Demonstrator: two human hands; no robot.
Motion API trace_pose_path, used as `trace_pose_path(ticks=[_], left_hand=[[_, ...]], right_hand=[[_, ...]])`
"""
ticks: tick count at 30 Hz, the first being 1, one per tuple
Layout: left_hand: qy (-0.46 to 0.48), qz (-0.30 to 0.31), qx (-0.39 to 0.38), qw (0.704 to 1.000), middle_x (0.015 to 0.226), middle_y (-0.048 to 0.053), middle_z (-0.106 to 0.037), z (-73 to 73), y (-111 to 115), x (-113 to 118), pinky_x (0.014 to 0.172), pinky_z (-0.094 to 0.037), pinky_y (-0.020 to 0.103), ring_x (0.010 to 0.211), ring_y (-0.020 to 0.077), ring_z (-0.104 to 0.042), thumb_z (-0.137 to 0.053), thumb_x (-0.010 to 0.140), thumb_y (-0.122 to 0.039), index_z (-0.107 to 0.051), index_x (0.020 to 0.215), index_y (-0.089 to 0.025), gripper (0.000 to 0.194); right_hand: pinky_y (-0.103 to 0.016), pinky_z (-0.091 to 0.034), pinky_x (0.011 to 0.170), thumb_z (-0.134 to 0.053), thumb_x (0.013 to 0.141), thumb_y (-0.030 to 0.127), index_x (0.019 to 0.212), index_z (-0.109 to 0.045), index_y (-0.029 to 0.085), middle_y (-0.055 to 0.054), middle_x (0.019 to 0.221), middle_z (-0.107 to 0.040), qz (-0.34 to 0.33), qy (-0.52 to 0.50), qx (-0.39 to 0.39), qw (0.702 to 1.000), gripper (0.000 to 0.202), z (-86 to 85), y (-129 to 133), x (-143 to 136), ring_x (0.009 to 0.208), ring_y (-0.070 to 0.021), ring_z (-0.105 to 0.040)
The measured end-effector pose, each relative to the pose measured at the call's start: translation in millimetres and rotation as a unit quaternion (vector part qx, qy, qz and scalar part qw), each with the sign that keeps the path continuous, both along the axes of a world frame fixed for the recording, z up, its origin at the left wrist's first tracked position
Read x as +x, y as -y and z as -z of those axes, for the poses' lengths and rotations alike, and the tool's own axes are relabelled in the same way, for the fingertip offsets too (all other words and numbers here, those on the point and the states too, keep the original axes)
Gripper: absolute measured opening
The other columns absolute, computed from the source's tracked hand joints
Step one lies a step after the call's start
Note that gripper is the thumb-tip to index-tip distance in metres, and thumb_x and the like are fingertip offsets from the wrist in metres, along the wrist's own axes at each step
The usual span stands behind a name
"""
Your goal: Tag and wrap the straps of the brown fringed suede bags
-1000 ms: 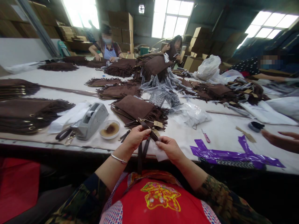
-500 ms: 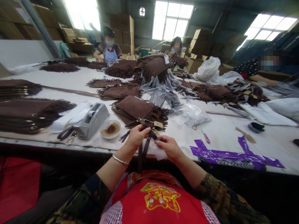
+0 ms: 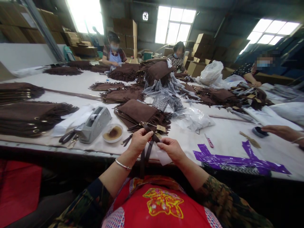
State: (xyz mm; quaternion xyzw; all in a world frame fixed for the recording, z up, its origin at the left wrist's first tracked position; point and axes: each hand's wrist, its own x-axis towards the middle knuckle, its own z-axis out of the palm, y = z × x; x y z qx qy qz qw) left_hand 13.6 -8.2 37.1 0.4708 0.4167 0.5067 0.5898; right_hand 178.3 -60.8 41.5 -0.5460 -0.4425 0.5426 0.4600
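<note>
My left hand (image 3: 139,140) is closed, pinching a dark brown strap (image 3: 155,138) in front of me. My right hand (image 3: 172,150) is closed on the strap's lower right part, fingertips pressed together. A thin white piece of sheet (image 3: 164,157) hangs beneath my right fingers; whether they grip it too I cannot tell. Loose strap lengths (image 3: 143,160) hang over the table edge between my wrists. Just beyond my hands lies a stack of brown fringed bags (image 3: 136,110) with a paper tag (image 3: 161,128) at its front.
Left of my hands are a shallow dish with brown liquid (image 3: 112,133), a grey tape dispenser (image 3: 94,123) and more bags (image 3: 30,117). To the right lie clear plastic (image 3: 193,117), a pink-handled cutter (image 3: 209,141) and purple tape (image 3: 228,160). A co-worker's hand (image 3: 276,130) touches a small dark bowl (image 3: 260,132).
A co-worker's hand has come in from the right to the small bowl, and the black thing in it no longer shows. My hands have barely moved on the strap.
</note>
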Motion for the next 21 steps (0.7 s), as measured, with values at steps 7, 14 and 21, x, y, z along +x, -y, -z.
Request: trace_pose_path(ticks=[7,14,21], left_hand=[[0.012,0.023,-0.024,0.999,0.079,0.005,-0.07,-2.7,0,-2,0.059,-0.045,0.024,0.063,0.0122,-0.058,-0.08,0.07,-0.035,-0.072,0.088,-0.013,0.03],[0.056,0.117,-0.128,0.983,0.082,0.005,-0.069,3.8,6,-3,0.064,-0.049,0.024,0.067,0.0123,-0.062,-0.085,0.064,-0.033,-0.07,0.088,-0.012,0.034],[0.176,0.119,-0.312,0.926,0.086,0.009,-0.071,10.1,-14,-15,0.059,-0.056,0.025,0.069,0.0154,-0.068,-0.062,0.089,-0.038,-0.065,0.089,-0.012,0.026]], right_hand=[[-0.026,-0.036,0.059,-0.079,0.065,0.041,0.075,-0.07,0.015,0.0,0.066,-0.064,-0.014,0.063,0.034,0.997,0.029,-1.5,-5,-3,0.06,-0.0124,-0.05],[-0.025,-0.036,0.056,-0.077,0.063,0.042,0.065,-0.065,0.015,0.001,0.058,-0.06,-0.049,0.077,0.025,0.996,0.029,-10.6,-16,-7,0.056,-0.0111,-0.049],[-0.024,-0.032,0.053,-0.082,0.059,0.043,0.065,-0.062,0.015,0.003,0.056,-0.057,-0.057,-0.006,-0.058,0.997,0.035,-10.4,-3,-7,0.052,-0.0089,-0.045]])
